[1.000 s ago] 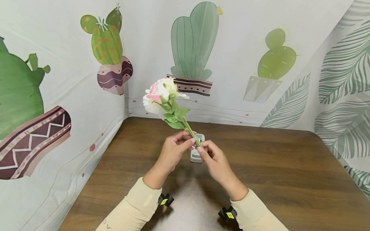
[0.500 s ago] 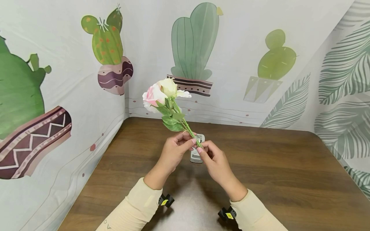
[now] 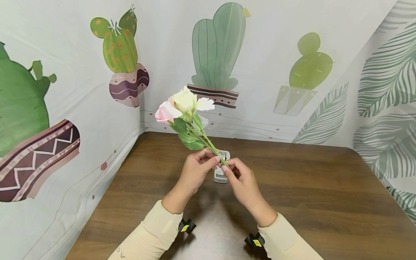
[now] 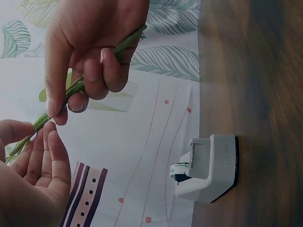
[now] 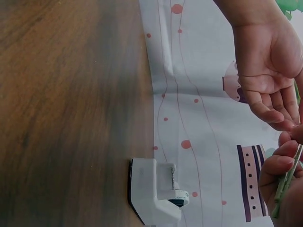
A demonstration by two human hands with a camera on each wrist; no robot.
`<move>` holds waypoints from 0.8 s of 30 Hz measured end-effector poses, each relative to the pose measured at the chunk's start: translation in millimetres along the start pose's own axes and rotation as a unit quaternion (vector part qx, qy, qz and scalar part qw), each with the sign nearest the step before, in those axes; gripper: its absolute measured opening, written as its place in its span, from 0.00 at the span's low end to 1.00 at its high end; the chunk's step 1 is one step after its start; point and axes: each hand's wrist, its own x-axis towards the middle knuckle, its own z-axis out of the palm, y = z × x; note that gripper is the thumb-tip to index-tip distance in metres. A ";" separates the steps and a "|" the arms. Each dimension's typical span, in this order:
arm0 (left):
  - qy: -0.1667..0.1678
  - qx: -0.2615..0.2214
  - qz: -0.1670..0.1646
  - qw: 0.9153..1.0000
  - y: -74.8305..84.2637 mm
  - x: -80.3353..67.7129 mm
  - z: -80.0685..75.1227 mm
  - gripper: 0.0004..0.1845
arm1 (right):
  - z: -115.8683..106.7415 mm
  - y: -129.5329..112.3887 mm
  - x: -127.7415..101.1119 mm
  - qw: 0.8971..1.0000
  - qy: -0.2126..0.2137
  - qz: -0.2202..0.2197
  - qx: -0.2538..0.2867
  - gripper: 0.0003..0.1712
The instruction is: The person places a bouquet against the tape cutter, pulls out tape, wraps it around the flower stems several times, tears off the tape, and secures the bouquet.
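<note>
Both hands hold a small bunch of artificial flowers (image 3: 183, 103) with pink, cream and white blooms and green leaves, tilted up and to the left above the wooden table (image 3: 308, 187). My left hand (image 3: 212, 159) pinches the green stems (image 3: 208, 142) between thumb and fingers. Just below it, my right hand (image 3: 225, 169) pinches the stems' lower end. In the left wrist view the right hand (image 4: 80, 92) grips the stems (image 4: 75, 87) and the left hand (image 4: 33, 142) meets them lower down. A white tape dispenser (image 3: 220, 176) stands on the table right under the hands.
Cloth walls (image 3: 269, 65) printed with cactuses and leaves close in the table at the back, left and right. The tape dispenser (image 4: 210, 165) stands near the back cloth, also seen in the right wrist view (image 5: 154, 191). Bare wood (image 3: 318, 216) lies to the right.
The bunch has turned in the fingers: the pink bloom swung out to the left and the cream bloom rose to the top. Both hands stayed almost in place.
</note>
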 end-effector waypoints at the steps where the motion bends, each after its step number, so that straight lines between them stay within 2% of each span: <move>1: 0.002 0.001 0.001 1.000 -0.2 0.0 0.0 0.11 | 0.1 0.2 0.0 1.000 0.000 0.001 0.001 0.05; 9: 0.013 0.011 0.006 1.000 0.8 0.3 0.7 0.12 | 0.9 1.6 0.8 1.000 -0.003 0.009 0.004 0.12; 24: 0.014 0.024 0.006 1.000 2.4 -0.6 0.0 0.14 | -0.9 0.8 1.2 0.999 -0.024 0.025 0.042 0.11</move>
